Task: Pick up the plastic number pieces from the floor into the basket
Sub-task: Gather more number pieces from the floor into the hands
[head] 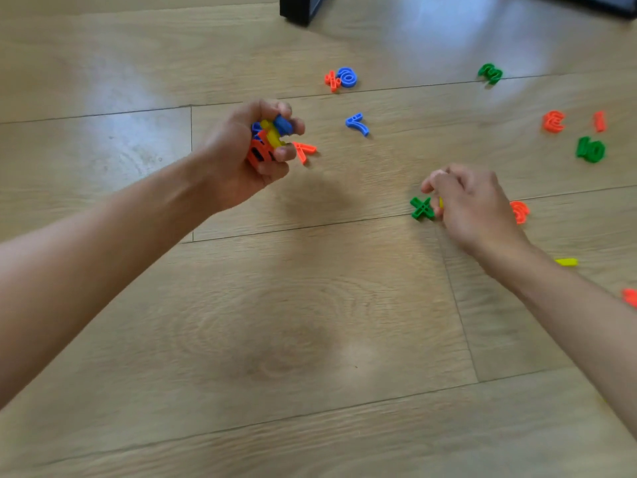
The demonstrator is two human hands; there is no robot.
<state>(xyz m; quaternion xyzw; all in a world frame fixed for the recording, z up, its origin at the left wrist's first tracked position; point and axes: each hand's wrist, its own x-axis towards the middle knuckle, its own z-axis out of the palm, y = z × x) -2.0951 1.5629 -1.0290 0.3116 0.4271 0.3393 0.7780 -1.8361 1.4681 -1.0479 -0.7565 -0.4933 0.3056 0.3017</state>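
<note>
A: We note a yellow piece (441, 202) almost wholly hidden under the right hand (472, 205); its shape is indeterminate.

B: We concur. An orange piece (630, 297) and a dark object (301, 6) are cropped by the frame's edges; far pieces blur.

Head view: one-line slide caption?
Left hand clutches a bundle of plastic pieces while right hand pinches beside a green cross; more pieces scattered on the wood floor.
</note>
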